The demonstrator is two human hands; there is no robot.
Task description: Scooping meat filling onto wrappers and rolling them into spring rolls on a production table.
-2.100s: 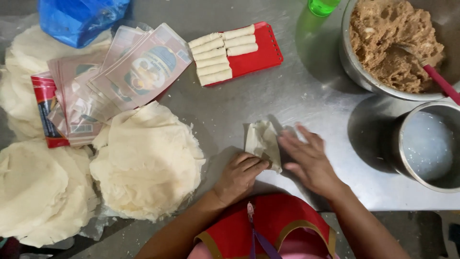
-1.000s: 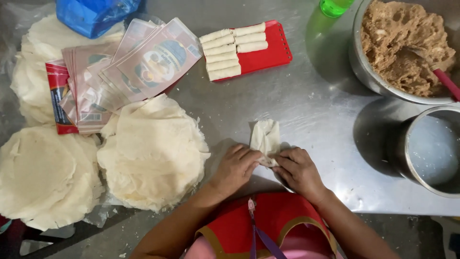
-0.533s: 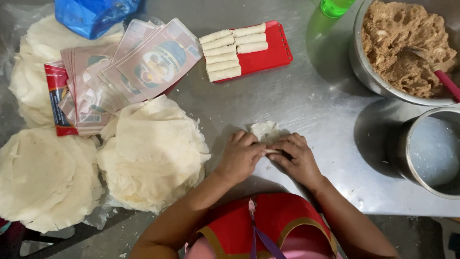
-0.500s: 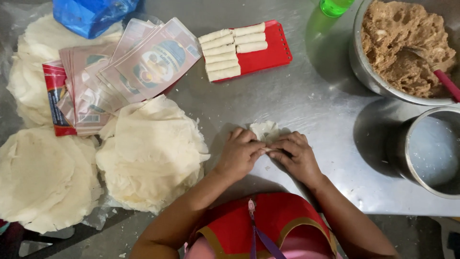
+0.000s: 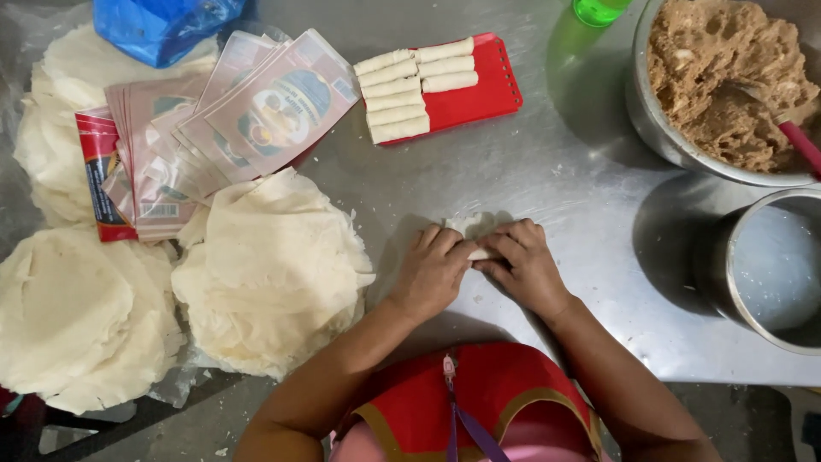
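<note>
Both my hands press on a small pale wrapper roll (image 5: 473,229) lying on the steel table (image 5: 564,205). My left hand (image 5: 433,272) covers its left end and my right hand (image 5: 520,267) its right end, fingertips meeting over it. Only the far edge of the wrapper shows beyond my fingers. Several finished rolls (image 5: 409,88) lie side by side on a red tray (image 5: 479,94) farther back. A big steel bowl (image 5: 660,137) of brown filling (image 5: 723,81) stands at the far right.
Stacks of round pale wrappers (image 5: 274,269) lie at the left, another stack (image 5: 77,321) nearer the corner. Printed plastic pouches (image 5: 231,128) fan out behind them, with a blue bag (image 5: 162,26). A steel pot (image 5: 765,269) with pale liquid stands right. A green bottle (image 5: 599,10) is at the back.
The wrapper was standing open between my fingers; it has been rolled down away from me into a short roll, and both hands have moved forward over it.
</note>
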